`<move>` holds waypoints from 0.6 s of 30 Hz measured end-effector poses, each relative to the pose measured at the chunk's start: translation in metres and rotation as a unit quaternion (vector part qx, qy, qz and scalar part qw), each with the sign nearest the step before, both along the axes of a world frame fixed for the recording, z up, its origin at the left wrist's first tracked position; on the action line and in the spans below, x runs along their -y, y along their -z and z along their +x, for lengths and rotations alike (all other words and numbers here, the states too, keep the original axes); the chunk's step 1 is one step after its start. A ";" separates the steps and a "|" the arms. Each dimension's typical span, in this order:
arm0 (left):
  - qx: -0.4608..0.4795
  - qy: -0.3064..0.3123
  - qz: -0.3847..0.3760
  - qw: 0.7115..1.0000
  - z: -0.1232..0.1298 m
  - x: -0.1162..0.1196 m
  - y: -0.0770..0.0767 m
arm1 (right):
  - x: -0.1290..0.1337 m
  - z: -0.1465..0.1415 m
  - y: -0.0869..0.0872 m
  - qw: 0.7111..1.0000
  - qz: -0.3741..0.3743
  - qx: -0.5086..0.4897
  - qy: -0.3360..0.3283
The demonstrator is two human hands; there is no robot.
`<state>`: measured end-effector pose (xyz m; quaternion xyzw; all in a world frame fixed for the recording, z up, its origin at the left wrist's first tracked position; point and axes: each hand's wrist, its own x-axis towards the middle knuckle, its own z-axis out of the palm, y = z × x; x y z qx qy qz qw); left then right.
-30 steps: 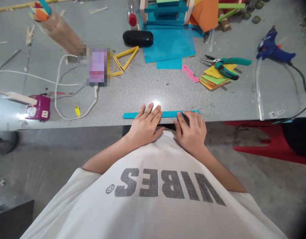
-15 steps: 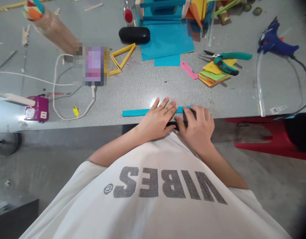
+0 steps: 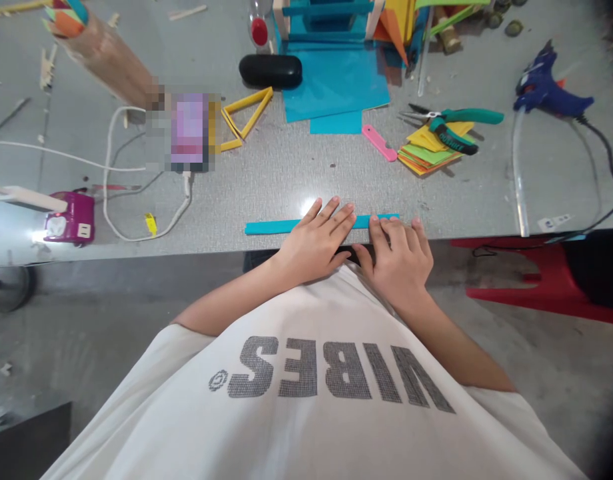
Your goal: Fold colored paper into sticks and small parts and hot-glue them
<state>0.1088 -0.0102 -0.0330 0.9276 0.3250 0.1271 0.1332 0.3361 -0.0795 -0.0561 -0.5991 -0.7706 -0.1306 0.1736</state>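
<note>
A narrow blue paper strip point(image 3: 271, 227) lies flat along the front edge of the grey table. Across its middle rests my left hand point(image 3: 316, 240), fingers spread and pointing up to the right, pressing on the strip. My right hand point(image 3: 399, 253) touches the strip near its right end with the fingertips, its fingers apart and slightly bent. The strip's right tip shows just above those fingers. Behind the hands are a pink folding cutter point(image 3: 379, 143), a stack of coloured paper point(image 3: 426, 157) and green-handled pliers point(image 3: 474, 116).
Blue sheets point(image 3: 336, 80), a black case point(image 3: 270, 71) and a yellow folded triangle point(image 3: 249, 110) lie farther back. At left are a phone point(image 3: 189, 130) with a white cable and a purple socket block point(image 3: 76, 217). A blue glue gun point(image 3: 551, 90) lies right.
My right hand has shifted slightly right and down, with its fingers a little more spread, uncovering the strip's right end. My left hand stays in place.
</note>
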 end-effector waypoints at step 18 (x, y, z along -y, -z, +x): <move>0.009 -0.091 0.074 0.993 -0.054 0.037 0.024 | 0.003 0.003 0.002 1.000 -0.024 -0.003 -0.008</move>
